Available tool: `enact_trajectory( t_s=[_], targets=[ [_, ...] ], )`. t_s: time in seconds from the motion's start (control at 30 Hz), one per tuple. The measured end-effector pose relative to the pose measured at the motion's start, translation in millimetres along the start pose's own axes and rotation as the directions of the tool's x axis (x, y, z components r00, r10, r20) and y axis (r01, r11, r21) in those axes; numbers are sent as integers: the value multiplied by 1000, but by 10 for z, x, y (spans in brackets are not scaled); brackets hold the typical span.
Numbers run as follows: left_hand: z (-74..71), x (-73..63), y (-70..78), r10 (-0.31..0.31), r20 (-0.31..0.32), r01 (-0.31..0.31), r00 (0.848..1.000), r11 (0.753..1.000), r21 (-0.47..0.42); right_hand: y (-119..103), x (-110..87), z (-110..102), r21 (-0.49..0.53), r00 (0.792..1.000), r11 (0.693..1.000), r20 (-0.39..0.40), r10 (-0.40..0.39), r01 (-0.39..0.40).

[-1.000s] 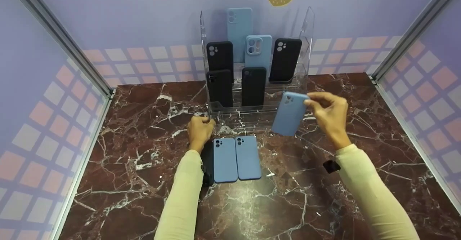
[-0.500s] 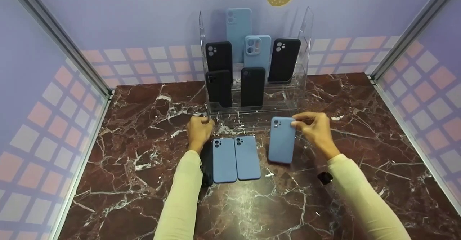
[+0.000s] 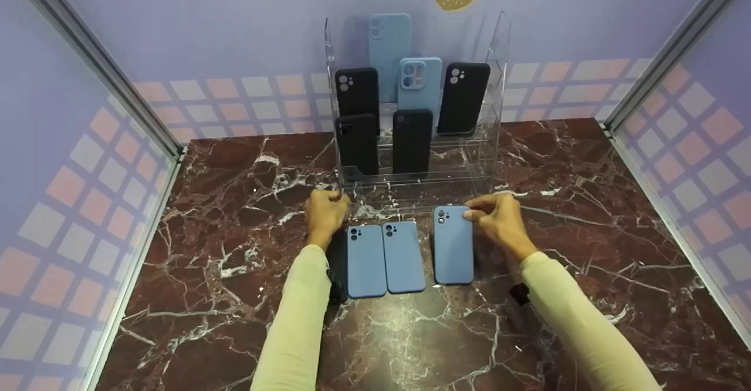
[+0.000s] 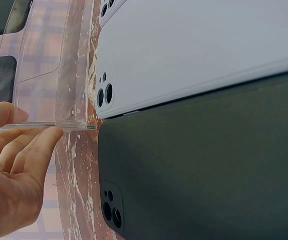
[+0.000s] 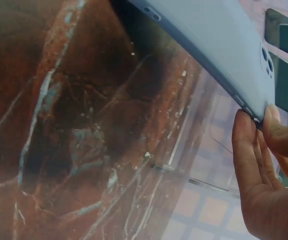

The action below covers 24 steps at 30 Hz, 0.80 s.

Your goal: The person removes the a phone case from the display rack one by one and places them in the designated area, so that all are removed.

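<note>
Right hand (image 3: 496, 221) is pinching a matte blue rectangular phone case (image 3: 453, 250) by its top corner, beside two flat-lying blue cases (image 3: 405, 259) mid-desk (image 3: 234, 297); left hand (image 3: 327, 212) is gripping a clear plastic stand (image 4: 41, 75) toward the desk's back edge.

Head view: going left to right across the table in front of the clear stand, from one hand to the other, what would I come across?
Left hand → first blue phone case, lying flat → second blue phone case, beside it → third blue phone case → right hand, pinching that third case's corner.
</note>
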<state>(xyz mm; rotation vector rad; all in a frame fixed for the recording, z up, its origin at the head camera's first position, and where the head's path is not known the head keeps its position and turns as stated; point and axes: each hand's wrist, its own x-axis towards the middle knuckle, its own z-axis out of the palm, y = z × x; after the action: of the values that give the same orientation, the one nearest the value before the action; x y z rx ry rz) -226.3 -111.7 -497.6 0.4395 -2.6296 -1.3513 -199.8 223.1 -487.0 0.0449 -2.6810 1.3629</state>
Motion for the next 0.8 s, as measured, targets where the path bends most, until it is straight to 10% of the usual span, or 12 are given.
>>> enact_trajectory(
  t_s=[0.8],
  targets=[
    [-12, -13, -5, 18, -15, -18, 1000, 1000, -6, 89, 42, 291, -125, 1000, 992, -14, 19, -21]
  ],
)
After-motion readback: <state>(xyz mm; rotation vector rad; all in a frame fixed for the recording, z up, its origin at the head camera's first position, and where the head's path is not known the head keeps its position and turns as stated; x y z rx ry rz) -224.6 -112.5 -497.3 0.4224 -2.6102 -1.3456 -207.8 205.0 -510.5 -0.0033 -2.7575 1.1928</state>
